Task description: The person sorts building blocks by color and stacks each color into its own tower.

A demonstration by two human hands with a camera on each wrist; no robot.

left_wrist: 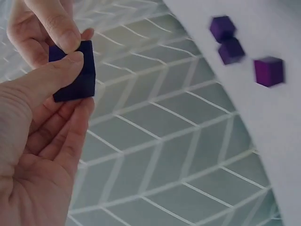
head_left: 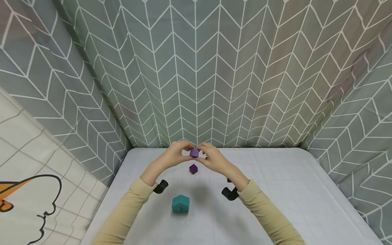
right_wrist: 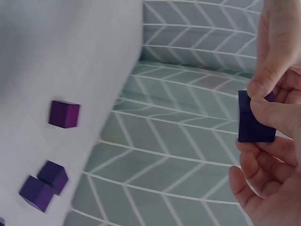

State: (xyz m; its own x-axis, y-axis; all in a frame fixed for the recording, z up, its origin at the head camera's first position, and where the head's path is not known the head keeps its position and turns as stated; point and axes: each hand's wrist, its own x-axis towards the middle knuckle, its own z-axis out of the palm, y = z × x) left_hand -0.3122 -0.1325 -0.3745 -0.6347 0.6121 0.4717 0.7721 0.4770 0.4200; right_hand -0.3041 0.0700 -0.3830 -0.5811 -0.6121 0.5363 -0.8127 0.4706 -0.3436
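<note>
Both hands meet over the far part of the table and hold one small purple block [head_left: 194, 152] between them. My left hand [head_left: 175, 155] pinches it from the left, thumb on the near face and fingers beneath in the left wrist view. From the other side my right hand [head_left: 216, 160] pinches the same block, its thumb close beside the left thumb. In the right wrist view the block [right_wrist: 254, 120] looks dark blue-purple, with fingers covering part of it. A single purple cube [head_left: 193, 168] lies on the table just nearer than the hands.
A teal block [head_left: 180, 204] with a peaked outline stands nearer on the white table [head_left: 275, 204]. Two purple cubes [right_wrist: 36, 193] lie against each other near the table's edge. Another purple piece [head_left: 229, 180] shows partly behind the right wrist. Patterned curtains [head_left: 196, 68] hang around the table.
</note>
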